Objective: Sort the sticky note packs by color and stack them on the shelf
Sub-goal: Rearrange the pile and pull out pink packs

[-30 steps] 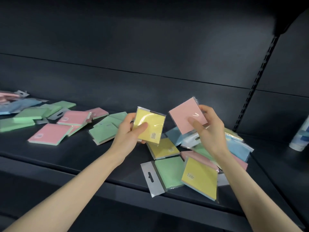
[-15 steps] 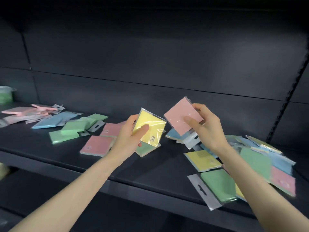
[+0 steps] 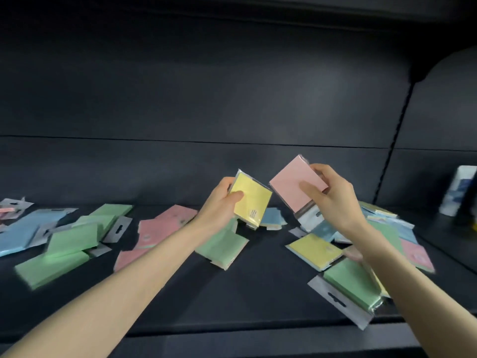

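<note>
Evidently mid-sort above the shelf (image 3: 258, 301), the left hand (image 3: 219, 213) grips a yellow pack (image 3: 251, 202) and the right hand (image 3: 333, 195) a pink pack (image 3: 291, 184), each next needing its matching color pile on that shelf.

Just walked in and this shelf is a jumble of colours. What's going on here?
Sticky note packs are being sorted by colour. The left hand holds a yellow pack and the right hand a pink pack, both above the shelf. The rest lie scattered on it, not yet stacked.
</note>
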The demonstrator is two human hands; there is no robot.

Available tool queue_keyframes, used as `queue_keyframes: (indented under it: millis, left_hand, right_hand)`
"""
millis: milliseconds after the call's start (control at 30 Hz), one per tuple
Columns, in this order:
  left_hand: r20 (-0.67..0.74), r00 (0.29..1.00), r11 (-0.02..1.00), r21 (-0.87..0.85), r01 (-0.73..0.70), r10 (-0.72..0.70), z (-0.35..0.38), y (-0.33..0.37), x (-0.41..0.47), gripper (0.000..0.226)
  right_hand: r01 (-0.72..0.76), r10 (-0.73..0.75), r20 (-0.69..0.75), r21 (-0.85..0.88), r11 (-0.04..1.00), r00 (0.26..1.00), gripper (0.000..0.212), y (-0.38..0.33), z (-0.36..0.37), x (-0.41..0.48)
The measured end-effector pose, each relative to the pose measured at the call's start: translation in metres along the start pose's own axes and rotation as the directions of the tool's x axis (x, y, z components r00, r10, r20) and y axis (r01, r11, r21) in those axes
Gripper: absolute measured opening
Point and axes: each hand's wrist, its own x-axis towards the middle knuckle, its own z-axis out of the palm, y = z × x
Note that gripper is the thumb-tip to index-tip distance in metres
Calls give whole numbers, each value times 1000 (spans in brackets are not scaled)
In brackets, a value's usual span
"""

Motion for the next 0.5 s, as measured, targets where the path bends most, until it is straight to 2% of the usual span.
queue_keyframes:
  millis: [100, 267, 500]
  left_hand:
    - [87, 996, 997, 75, 19, -26, 24, 0, 30, 22]
    - [157, 975, 986, 84, 142, -154, 69, -18, 82, 23]
    - [145, 959, 964, 150, 220, -242, 121, -42, 138, 24]
  right_hand:
    - [-34, 33, -20, -51, 998, 999, 34, 21, -14, 16]
    - [-50, 53, 22, -141, 989, 998, 35, 64, -25, 44]
    - [-41, 73, 138, -219, 975, 988, 36, 110, -31, 81]
